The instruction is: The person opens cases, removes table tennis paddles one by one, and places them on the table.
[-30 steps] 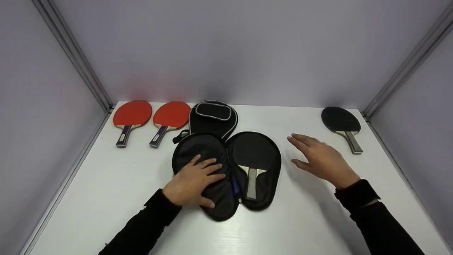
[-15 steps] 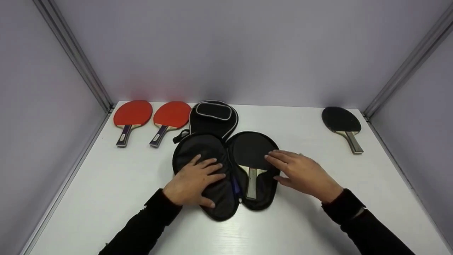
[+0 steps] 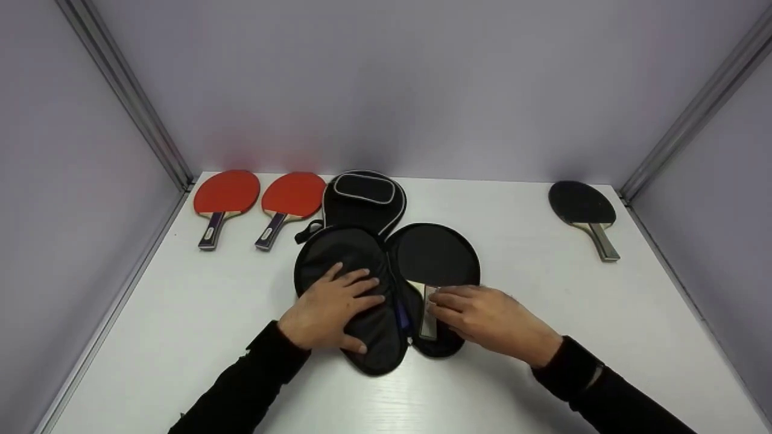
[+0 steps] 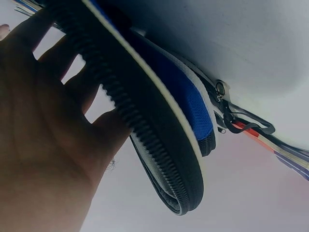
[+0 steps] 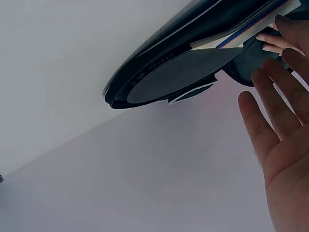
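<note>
An unzipped black paddle case (image 3: 347, 244) lies spread in two halves at the middle of the table. In its right half rests a table tennis paddle (image 3: 437, 256) with black rubber and a pale wooden handle. My left hand (image 3: 335, 307) lies flat with spread fingers on the left half. At the paddle's handle is my right hand (image 3: 488, 316), its fingertips over or touching the wood; contact is partly hidden. In the right wrist view the right hand's fingers (image 5: 275, 106) look extended, not curled round the handle.
Two red paddles (image 3: 227, 191) (image 3: 294, 196) lie at the back left. Behind the spread case, and touching it, is a second black case (image 3: 363, 208) with white piping. Another black paddle (image 3: 582, 203) lies at the back right. Grey walls (image 3: 398, 90) enclose the white table (image 3: 211, 337).
My right hand has come in from the right, over the case's right half, and down to the paddle's handle. The left hand has stayed in place on the left half.
</note>
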`<move>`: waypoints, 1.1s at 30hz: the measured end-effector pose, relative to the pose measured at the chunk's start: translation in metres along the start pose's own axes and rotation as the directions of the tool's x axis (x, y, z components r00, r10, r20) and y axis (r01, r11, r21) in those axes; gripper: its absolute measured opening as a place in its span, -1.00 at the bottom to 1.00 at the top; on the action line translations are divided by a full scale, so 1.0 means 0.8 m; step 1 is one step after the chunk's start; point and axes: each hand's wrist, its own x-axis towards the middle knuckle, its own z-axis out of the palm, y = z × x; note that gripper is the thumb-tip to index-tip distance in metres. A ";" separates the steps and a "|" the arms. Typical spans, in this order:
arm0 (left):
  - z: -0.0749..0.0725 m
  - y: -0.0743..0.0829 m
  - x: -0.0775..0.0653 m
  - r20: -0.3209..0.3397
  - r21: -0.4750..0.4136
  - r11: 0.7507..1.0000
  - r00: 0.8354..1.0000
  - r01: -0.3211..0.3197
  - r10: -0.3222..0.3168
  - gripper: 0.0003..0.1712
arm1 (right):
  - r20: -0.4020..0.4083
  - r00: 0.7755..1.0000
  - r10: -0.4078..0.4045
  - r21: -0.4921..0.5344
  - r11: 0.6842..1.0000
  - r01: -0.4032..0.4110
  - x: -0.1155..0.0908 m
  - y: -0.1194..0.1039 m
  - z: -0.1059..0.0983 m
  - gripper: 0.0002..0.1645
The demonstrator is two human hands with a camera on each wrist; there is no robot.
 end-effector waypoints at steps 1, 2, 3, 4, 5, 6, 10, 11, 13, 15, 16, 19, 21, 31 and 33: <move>0.000 0.000 0.000 0.001 0.001 1.000 1.000 0.000 0.000 0.09 | 0.001 1.000 -0.017 -0.008 1.000 0.017 0.002 -0.003 0.000 -0.45; 0.000 0.000 0.000 0.001 0.003 1.000 1.000 -0.001 0.001 0.09 | 0.005 0.999 -0.032 -0.016 0.999 0.032 0.003 -0.006 0.000 -0.47; 0.000 0.000 0.000 0.000 0.005 1.000 1.000 -0.001 0.001 0.09 | 0.009 0.999 -0.043 -0.019 0.999 0.043 0.004 -0.009 0.000 -0.48; 0.000 0.000 0.000 0.001 0.007 1.000 1.000 -0.002 0.002 0.09 | 0.017 0.998 -0.054 -0.017 0.998 0.054 0.004 -0.011 0.000 -0.50; 0.000 0.000 0.000 0.001 0.009 1.000 1.000 -0.003 0.003 0.09 | 0.027 0.998 -0.063 -0.012 0.998 0.063 0.005 -0.014 0.000 -0.50; 0.000 0.000 0.000 0.001 0.009 1.000 1.000 -0.003 0.003 0.09 | 0.038 0.997 -0.072 -0.008 0.997 0.072 0.005 -0.016 0.001 -0.50; 0.000 0.000 0.001 0.008 0.005 1.000 1.000 -0.003 0.003 0.09 | 0.084 0.992 -0.095 0.014 0.995 0.094 0.006 -0.022 0.007 -0.49; 0.000 0.000 0.001 0.009 0.004 1.000 1.000 -0.003 0.003 0.09 | 0.087 0.991 -0.099 0.016 0.995 0.098 0.006 -0.023 0.008 -0.48; 0.000 0.000 0.002 0.010 0.004 1.000 1.000 -0.003 0.002 0.10 | 0.090 0.991 -0.101 0.021 0.995 0.099 0.007 -0.023 0.010 -0.50; 0.000 0.000 0.001 0.006 0.007 1.000 1.000 -0.004 0.004 0.10 | 0.080 0.992 -0.102 0.022 0.995 0.100 0.009 -0.023 0.010 -0.56; -0.001 0.000 0.001 0.003 0.006 1.000 1.000 -0.004 0.004 0.09 | 0.073 0.992 -0.103 0.020 0.995 0.102 0.010 -0.023 0.010 -0.59; -0.001 0.000 0.000 -0.004 -0.007 1.000 1.000 -0.006 0.006 0.09 | 0.062 0.992 -0.109 -0.004 0.994 0.110 0.011 -0.022 0.010 -0.70; -0.001 -0.001 0.000 -0.005 -0.019 1.000 1.000 -0.007 0.007 0.09 | 0.055 0.991 -0.118 -0.029 0.992 0.120 0.012 -0.021 0.009 -0.78; -0.001 -0.001 0.001 -0.001 -0.022 1.000 1.000 -0.009 0.009 0.08 | -0.011 0.987 -0.159 -0.090 0.983 0.157 0.014 -0.012 0.007 -0.89; -0.001 -0.001 0.001 -0.002 -0.019 1.000 1.000 -0.009 0.009 0.08 | -0.021 0.987 -0.158 -0.104 0.982 0.155 0.014 -0.010 0.006 -0.88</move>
